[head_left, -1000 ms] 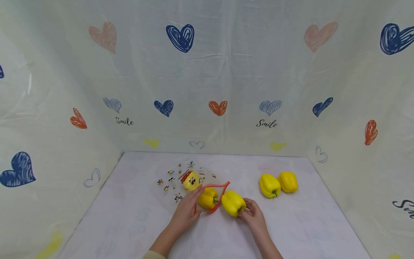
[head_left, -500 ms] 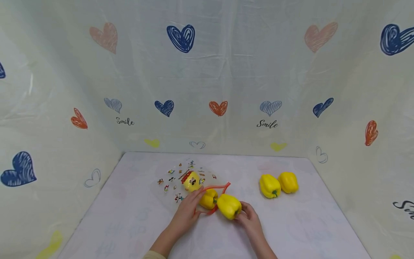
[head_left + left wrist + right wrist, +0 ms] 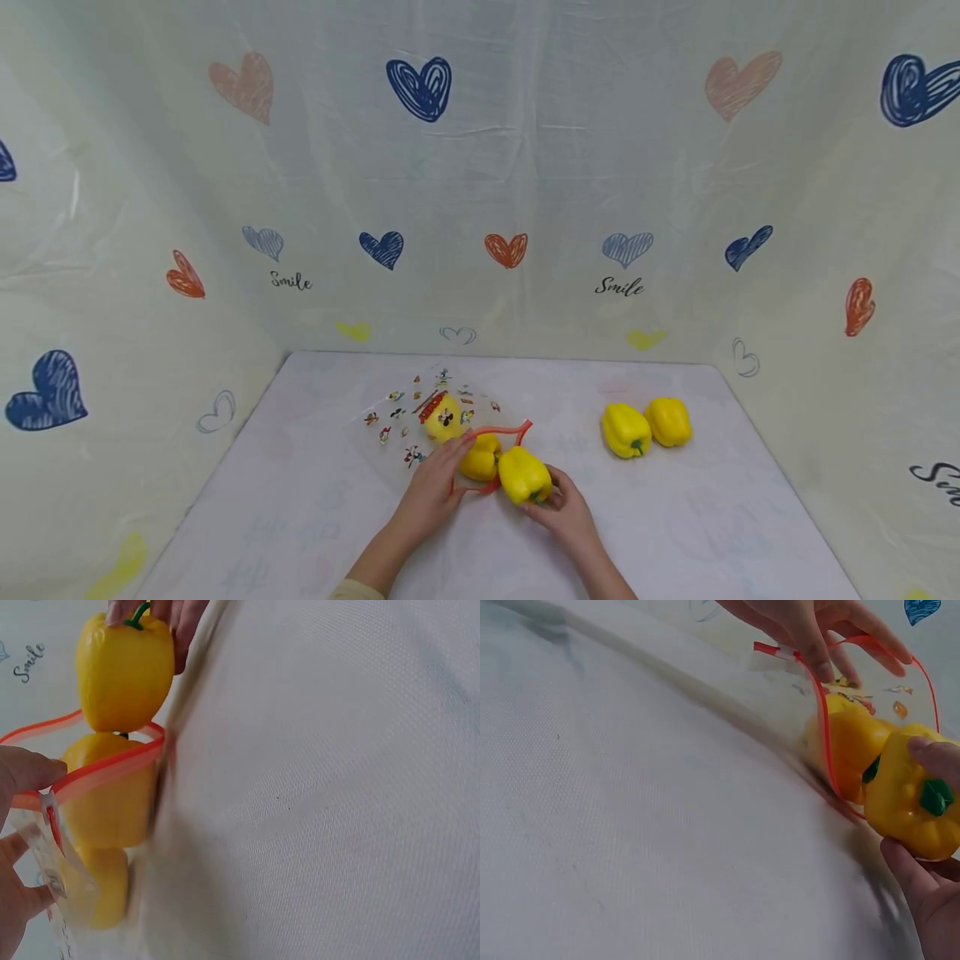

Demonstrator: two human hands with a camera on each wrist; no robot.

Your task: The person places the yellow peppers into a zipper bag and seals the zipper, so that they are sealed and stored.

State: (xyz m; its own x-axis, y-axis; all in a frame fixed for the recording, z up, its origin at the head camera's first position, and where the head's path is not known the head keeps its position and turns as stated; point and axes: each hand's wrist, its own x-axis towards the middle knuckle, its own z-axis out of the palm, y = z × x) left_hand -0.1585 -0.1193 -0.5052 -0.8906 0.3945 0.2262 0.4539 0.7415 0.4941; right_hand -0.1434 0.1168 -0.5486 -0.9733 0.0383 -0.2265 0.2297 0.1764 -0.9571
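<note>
A clear zip bag with cartoon prints and a red zip edge (image 3: 502,431) lies on its side, its mouth facing right. My left hand (image 3: 432,483) grips the bag at the left of the mouth, which is spread apart. Inside are two yellow bell peppers, one near the opening (image 3: 478,461) and one deeper (image 3: 444,419). My right hand (image 3: 567,515) holds another yellow bell pepper (image 3: 524,475) by its stem end, right at the mouth. In the left wrist view, the blunt end of this held pepper (image 3: 124,675) points into the bag.
Two more yellow bell peppers, a nearer one (image 3: 626,431) and a farther one (image 3: 668,422), sit together at the right of the white-covered table (image 3: 697,517). A pale curtain (image 3: 555,183) printed with hearts stands behind and along both sides.
My right hand has moved left with its bell pepper, from beside the bag's red edge to in front of the opening. My left hand stays about where it was.
</note>
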